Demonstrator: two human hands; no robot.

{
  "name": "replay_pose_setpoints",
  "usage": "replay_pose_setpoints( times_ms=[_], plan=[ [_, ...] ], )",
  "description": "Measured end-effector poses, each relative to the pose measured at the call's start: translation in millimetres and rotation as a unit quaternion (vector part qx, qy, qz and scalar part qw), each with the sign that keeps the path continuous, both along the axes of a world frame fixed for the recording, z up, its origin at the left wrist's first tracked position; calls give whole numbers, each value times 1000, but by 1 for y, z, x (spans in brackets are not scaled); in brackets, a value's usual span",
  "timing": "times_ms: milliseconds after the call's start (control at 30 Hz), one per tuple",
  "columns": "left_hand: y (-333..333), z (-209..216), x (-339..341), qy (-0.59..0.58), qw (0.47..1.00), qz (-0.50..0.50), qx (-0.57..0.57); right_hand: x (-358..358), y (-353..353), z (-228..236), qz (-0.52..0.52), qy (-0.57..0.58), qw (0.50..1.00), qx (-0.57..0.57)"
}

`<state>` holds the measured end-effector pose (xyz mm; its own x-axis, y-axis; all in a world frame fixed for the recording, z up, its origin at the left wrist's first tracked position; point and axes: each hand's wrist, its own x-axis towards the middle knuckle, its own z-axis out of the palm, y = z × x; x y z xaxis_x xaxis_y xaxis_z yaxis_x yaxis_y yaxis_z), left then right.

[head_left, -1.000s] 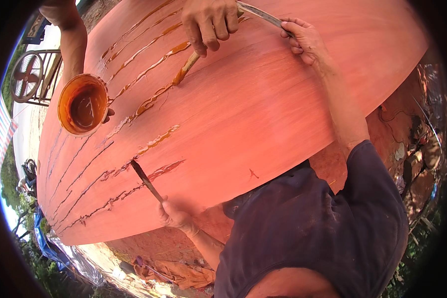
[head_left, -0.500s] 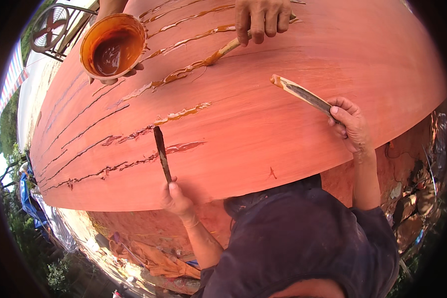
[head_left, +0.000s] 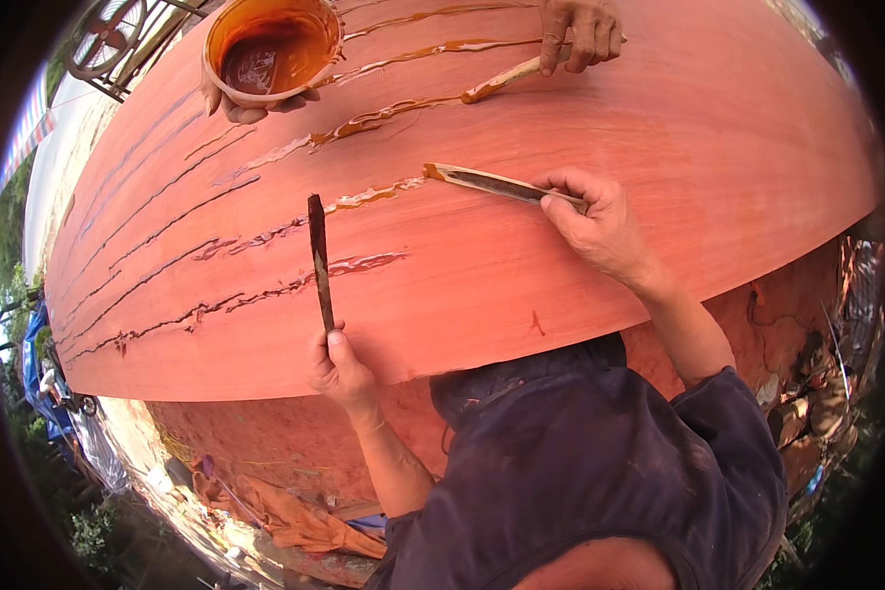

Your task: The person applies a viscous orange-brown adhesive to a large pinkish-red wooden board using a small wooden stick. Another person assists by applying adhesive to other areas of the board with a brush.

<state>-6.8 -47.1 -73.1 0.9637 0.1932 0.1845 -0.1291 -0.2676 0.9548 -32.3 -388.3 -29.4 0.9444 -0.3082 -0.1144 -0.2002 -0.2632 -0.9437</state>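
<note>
My left hand is closed round the lower end of a narrow dark strip, which points away from me over the large curved reddish wooden surface. In my right hand is a flat wooden stick, pale at its edges and dark along the middle. Its tip carries orange-brown paste and meets the right end of a paste line on the wood. The far end of the dark strip lies by that same line; whether it touches cannot be told.
Across the surface, a co-worker's hand supports a bowl of brown paste. The co-worker's other hand holds a stick along another paste line. A fan stands far left; an orange-brown cloth lies below the wood's near edge.
My right hand has moved left, bringing the stick's tip to the paste line. The dark strip in my left hand has shifted farther from me. The co-worker's stick has slid right; the bowl has moved too.
</note>
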Motion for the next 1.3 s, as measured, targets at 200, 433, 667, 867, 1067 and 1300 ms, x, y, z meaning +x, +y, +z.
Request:
replay_pose_setpoints(
  times_ms=[200,433,667,867,1067,1300],
  plan=[
    [-1,-2,0,-7,1000,6,-1,-15,13,9,86,-140,913,-372],
    [1,-2,2,-17,1000,-3,6,-31,0,2,68,-158,894,-415],
    [1,-2,2,-12,1000,-5,-4,-18,14,-6,45,-200,907,-367],
    [0,0,0,-9,1000,11,-11,-22,17,0,25,-207,897,-389],
    [1,-2,0,-4,1000,9,-23,-11,14,-1,17,-161,962,-220],
    [2,2,1,0,1000,-4,-13,8,35,3,38,-171,961,-214]
  ],
)
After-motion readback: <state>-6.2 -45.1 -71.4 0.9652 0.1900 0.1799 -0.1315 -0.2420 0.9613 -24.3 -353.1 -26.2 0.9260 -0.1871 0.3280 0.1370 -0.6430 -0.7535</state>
